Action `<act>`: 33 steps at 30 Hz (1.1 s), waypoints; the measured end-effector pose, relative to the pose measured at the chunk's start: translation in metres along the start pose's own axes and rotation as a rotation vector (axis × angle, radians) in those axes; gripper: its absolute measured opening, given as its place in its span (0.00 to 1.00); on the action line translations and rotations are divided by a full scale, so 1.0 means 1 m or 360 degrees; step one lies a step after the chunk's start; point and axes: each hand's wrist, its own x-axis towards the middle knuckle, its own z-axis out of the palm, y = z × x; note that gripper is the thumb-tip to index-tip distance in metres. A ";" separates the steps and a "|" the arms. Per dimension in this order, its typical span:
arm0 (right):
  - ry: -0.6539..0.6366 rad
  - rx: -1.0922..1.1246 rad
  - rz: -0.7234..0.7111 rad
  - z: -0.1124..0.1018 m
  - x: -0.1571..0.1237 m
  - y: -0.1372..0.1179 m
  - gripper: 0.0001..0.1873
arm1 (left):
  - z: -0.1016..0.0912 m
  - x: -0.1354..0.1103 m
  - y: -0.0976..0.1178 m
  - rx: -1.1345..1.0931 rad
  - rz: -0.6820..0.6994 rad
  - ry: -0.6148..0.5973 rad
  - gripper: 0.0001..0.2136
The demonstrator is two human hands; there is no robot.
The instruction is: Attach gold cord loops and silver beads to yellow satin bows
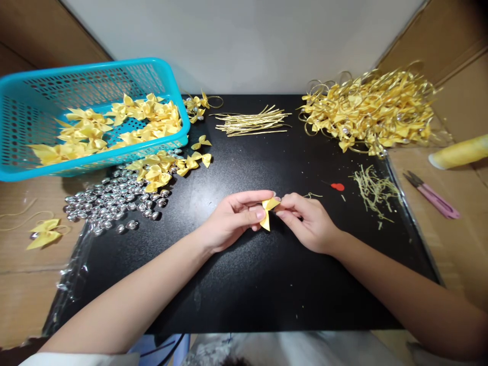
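Observation:
A yellow ribbon bow [269,206] is pinched between the thumb and fingers of my left hand [244,213], above the middle of the black table. Close against its right side is my right hand [307,218], thumb and forefinger pressed together at the bow's edge. Whatever those fingertips hold is too small or hidden to name. Behind my hands lies a bundle of gold twist ties [251,122]. Silver beads [110,195] are heaped to the left, with several loose yellow bows [156,168] beside and on them.
At the back left a blue plastic basket [91,160] holds more bows. A large pile of finished bows with gold loops [373,109] sits at the back right. Thread clippings [375,190], pink-handled snips [432,195], a red piece [337,187] and a yellow roll [459,152] lie on the right.

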 end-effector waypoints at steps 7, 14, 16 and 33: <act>0.0006 -0.0010 -0.0054 0.002 -0.001 0.004 0.08 | 0.003 -0.001 0.001 -0.0014 -0.0008 0.0021 0.14; 0.0026 0.0008 0.0025 0.003 -0.001 0.003 0.08 | 0.003 -0.001 -0.002 -0.0013 0.0043 0.0013 0.13; 0.0028 0.0026 0.0052 0.003 -0.001 0.002 0.07 | 0.003 0.000 -0.004 -0.0021 0.0112 0.0038 0.11; 0.0045 0.0040 0.0074 0.002 0.000 0.000 0.07 | 0.003 0.000 -0.006 -0.0088 0.0061 0.0094 0.11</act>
